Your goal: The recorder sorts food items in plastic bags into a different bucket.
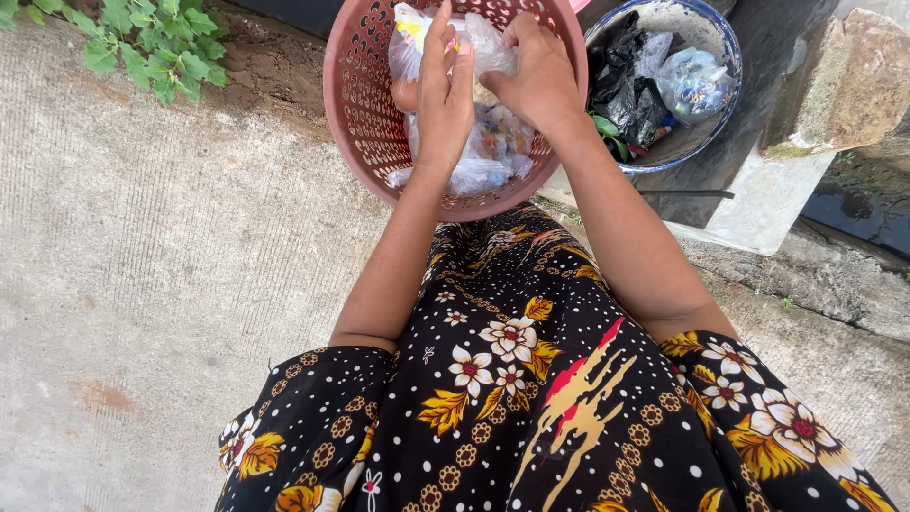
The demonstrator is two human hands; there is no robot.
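A pink perforated plastic basket [353,104] sits in front of me, filled with clear plastic bags. My left hand [442,95] and my right hand [536,74] are both inside it. Together they hold one clear plastic bag [482,40] with yellow and coloured bits inside, the left hand's fingers pressed flat along it, the right hand's fingers pinched on its top edge. Several more crumpled clear bags [493,152] lie beneath the hands. My arms reach out over a black dress with yellow and white flowers [531,379].
A blue-rimmed bowl [728,47] to the right of the basket holds black and clear plastic bags. Grey concrete ground [152,265] spreads left. Green leaves [152,43] grow at the top left. A concrete block [834,85] and a wet drain [863,204] lie at right.
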